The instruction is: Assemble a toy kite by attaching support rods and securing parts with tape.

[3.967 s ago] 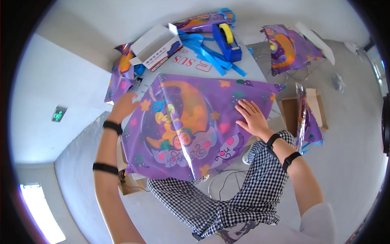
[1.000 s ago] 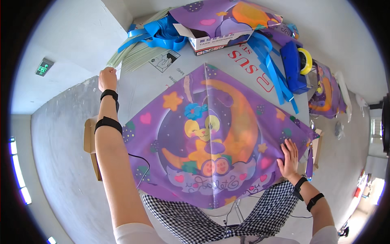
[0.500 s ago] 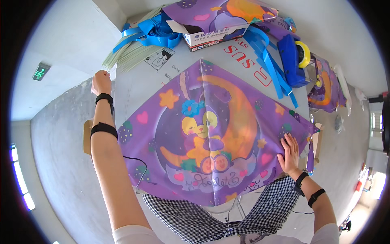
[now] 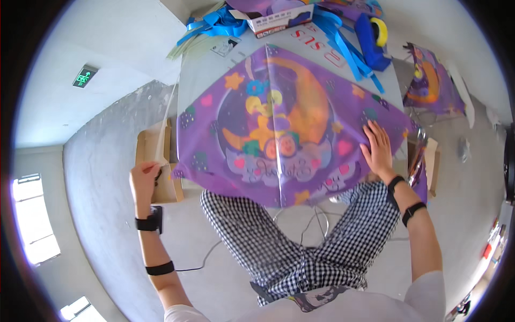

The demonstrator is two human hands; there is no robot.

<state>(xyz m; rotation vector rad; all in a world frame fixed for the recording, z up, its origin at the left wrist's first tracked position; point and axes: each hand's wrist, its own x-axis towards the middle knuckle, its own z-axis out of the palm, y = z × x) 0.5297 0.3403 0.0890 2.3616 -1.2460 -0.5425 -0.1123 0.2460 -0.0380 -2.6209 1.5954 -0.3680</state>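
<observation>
A purple kite sail (image 4: 206,137) with a moon and cartoon-animal print lies spread over the grey-white table board. A pale straight line (image 4: 277,161) runs down its middle. My right hand (image 4: 379,150) rests flat on the sail's right part, fingers stretched out. Beyond the sail's left corner, my left hand (image 4: 145,182) is closed in a pinch on a thin pale rod (image 4: 170,110). The rod slants up from my fingers along the board's left edge, and its far end is hard to make out.
At the back are blue ribbons (image 4: 225,24), pale thin rods (image 4: 185,48), a tape-dispenser box (image 4: 281,20) and a blue dispenser (image 4: 371,45) with yellow tape. Another printed kite sail (image 4: 429,80) is at right. Cardboard boxes (image 4: 145,145) stand beyond the table's left and right edges.
My left hand has come back from the rod bundle toward the left corner of the sail, bringing a thin rod. My right hand stays flat on the sail. The view has shifted.
</observation>
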